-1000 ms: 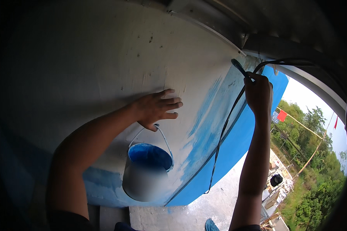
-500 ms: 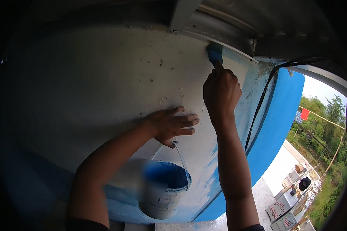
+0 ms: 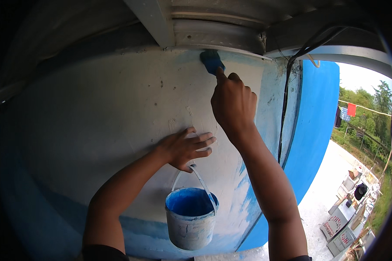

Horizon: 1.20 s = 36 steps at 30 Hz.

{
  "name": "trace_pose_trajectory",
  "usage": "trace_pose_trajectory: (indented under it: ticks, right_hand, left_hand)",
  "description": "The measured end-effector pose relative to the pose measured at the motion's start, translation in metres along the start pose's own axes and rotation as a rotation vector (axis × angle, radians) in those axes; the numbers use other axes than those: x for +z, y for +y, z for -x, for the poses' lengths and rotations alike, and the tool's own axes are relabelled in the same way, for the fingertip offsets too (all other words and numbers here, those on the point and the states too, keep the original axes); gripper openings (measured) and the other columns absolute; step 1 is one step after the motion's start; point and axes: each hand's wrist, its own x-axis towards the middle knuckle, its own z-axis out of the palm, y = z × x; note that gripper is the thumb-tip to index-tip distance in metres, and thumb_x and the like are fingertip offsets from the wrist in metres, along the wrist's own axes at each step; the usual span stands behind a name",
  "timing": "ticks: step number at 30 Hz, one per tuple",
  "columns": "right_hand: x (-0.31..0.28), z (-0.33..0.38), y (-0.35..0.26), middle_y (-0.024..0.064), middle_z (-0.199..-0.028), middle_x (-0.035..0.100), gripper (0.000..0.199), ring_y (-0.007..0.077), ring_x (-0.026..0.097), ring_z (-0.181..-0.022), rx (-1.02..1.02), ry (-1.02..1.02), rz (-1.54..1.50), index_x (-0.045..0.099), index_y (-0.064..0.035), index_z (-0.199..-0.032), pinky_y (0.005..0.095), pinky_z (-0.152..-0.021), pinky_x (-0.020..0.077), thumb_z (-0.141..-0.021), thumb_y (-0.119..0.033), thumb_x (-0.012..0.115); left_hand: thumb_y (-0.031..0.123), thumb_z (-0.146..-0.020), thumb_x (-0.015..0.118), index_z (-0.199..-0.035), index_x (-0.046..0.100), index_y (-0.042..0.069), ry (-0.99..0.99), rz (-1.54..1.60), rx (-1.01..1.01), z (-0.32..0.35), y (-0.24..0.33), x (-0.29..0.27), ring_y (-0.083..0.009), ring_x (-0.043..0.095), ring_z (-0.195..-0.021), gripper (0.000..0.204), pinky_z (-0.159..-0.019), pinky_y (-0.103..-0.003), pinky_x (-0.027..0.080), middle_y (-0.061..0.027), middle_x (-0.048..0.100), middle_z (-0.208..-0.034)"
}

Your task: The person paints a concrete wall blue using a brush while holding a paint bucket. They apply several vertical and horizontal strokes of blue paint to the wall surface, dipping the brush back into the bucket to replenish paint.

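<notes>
My right hand [image 3: 235,102] grips a paintbrush [image 3: 212,63] with blue on it, its index finger stretched along the brush. The bristles press against the top of the pale wall [image 3: 113,113], just under a metal beam, where a faint blue tint shows. My left hand [image 3: 187,148] leans on the wall with its fingers spread. From its thumb hangs a white paint bucket [image 3: 189,232] by its handle. Blue paint coats the bucket's inside, and drips mark its outside.
Dark cables [image 3: 287,100] run down the wall at the right, beside a bright blue wall section [image 3: 311,126]. Overhead, a metal beam [image 3: 152,21] meets the roof. Boxes and clutter [image 3: 342,222] stand on the pale ground, with greenery behind.
The brush in my right hand has moved left along the top of the wall. My view has shifted and the bucket has swung, now hanging more upright under my left hand.
</notes>
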Motion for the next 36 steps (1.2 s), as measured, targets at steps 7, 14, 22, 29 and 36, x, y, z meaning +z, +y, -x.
trace_pose_trajectory:
  ticks: [7, 14, 22, 29, 36]
  right_hand:
    - [-0.027, 0.005, 0.117, 0.024, -0.095, 0.074, 0.034, 0.0419, 0.076, -0.081, 0.267, 0.052, 0.143, 0.073, -0.0061, -0.132, 0.0505, -0.067, 0.059, -0.103, -0.009, 0.056]
    - [-0.018, 0.003, 0.097, 0.0244, -0.098, 0.076, 0.033, 0.0408, 0.077, -0.079, 0.226, 0.025, 0.168, 0.07, -0.0021, -0.132, 0.0493, -0.065, 0.0618, -0.103, -0.009, 0.056]
    - [0.017, 0.008, -0.043, 0.0205, -0.093, 0.076, 0.032, 0.0329, 0.079, -0.071, -0.123, -0.069, 0.022, 0.068, 0.0084, -0.123, 0.0399, -0.058, 0.0626, -0.095, -0.007, 0.064]
    - [0.032, -0.011, -0.072, 0.0165, -0.087, 0.073, 0.018, 0.0303, 0.078, -0.069, -0.256, -0.021, -0.069, 0.07, 0.0036, -0.108, 0.0383, -0.057, 0.0615, -0.096, -0.009, 0.066]
    - [0.014, -0.014, 0.018, 0.0195, -0.099, 0.074, 0.037, 0.0376, 0.078, -0.079, -0.101, -0.046, -0.017, 0.068, 0.0009, -0.131, 0.0459, -0.067, 0.062, -0.095, -0.009, 0.063]
  left_hand:
    - [0.069, -0.069, 0.089, -0.143, 0.052, 0.023, 0.062, 0.024, 0.006, 0.005, 0.002, 0.003, -0.028, 0.024, -0.159, 0.095, -0.112, -0.062, 0.04, -0.0114, 0.031, -0.169]
    - [0.069, -0.068, 0.09, -0.145, 0.054, 0.023, 0.011, 0.03, 0.024, -0.01, 0.004, 0.001, -0.0272, 0.021, -0.161, 0.097, -0.116, -0.061, 0.038, -0.0112, 0.03, -0.172]
    - [0.062, -0.071, 0.091, -0.158, 0.049, 0.018, -0.17, 0.182, -0.152, 0.004, 0.016, -0.026, -0.0275, 0.025, -0.163, 0.106, -0.13, -0.062, 0.023, -0.0077, 0.034, -0.173]
    - [0.061, -0.068, 0.094, -0.163, 0.043, 0.018, -0.316, 0.211, -0.278, -0.006, 0.025, -0.041, -0.0252, 0.027, -0.163, 0.116, -0.133, -0.062, 0.015, -0.0072, 0.035, -0.173]
    - [0.06, -0.068, 0.094, -0.165, 0.04, 0.019, -0.113, 0.14, -0.137, 0.001, 0.017, -0.011, -0.0258, 0.028, -0.162, 0.117, -0.133, -0.058, 0.019, -0.0067, 0.033, -0.175]
